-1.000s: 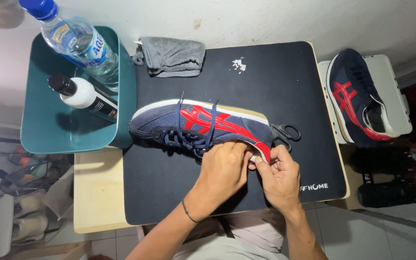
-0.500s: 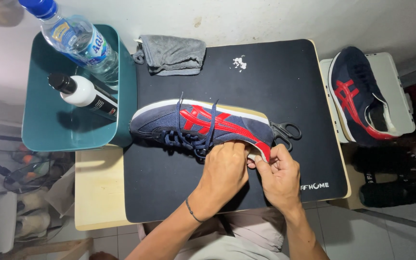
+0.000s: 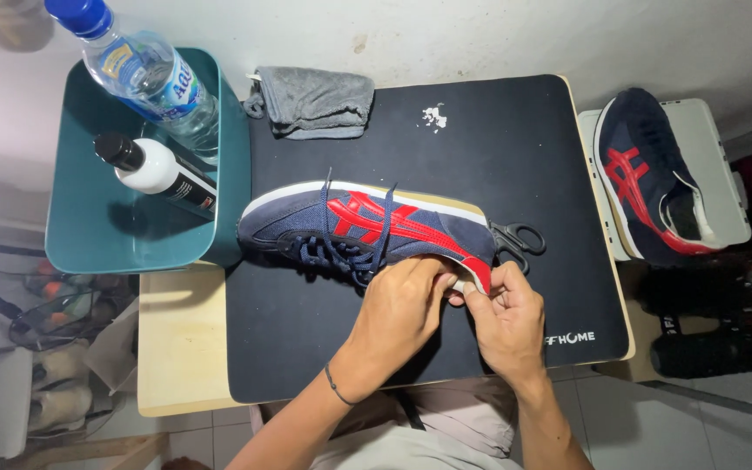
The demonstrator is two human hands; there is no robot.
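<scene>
A navy sneaker with red stripes and dark laces lies on its side on a black mat, toe to the left. My left hand covers the shoe's opening near the heel, fingers curled over its edge. My right hand pinches the red and white heel collar from the right. Both hands grip the shoe's rear. What the fingers do inside the opening is hidden.
Black scissors lie behind the heel. A grey cloth sits at the mat's back. A teal tray on the left holds a water bottle and a white bottle. A second matching sneaker rests on a white box at right.
Both hands stay at the heel with only slight finger shifts. The shoe has not moved.
</scene>
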